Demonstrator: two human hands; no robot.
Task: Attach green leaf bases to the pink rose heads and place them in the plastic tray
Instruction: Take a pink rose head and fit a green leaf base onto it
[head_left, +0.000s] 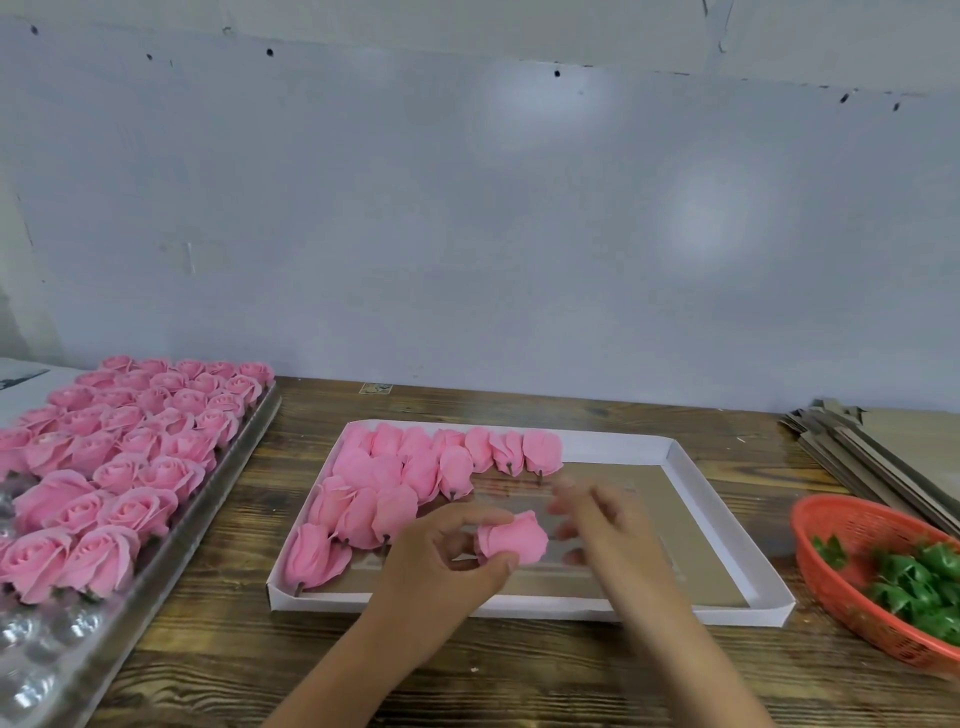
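My left hand (447, 551) pinches a pink rose head (514, 538) over the white-rimmed tray (727, 525) in the middle of the table. My right hand (597, 519) hovers just right of the rose, blurred, fingers spread; I cannot tell whether it touches the rose or holds anything. Several pink roses (410, 478) lie on their sides in rows in the tray's left and back part. An orange basket (852, 540) at the right holds green leaf bases (914, 587).
A clear plastic blister tray (47, 660) at the left carries many upright pink roses (135, 447). Stacked brown cardboard sheets (883, 447) lie at the back right. The table is dark wood, with a pale wall behind it.
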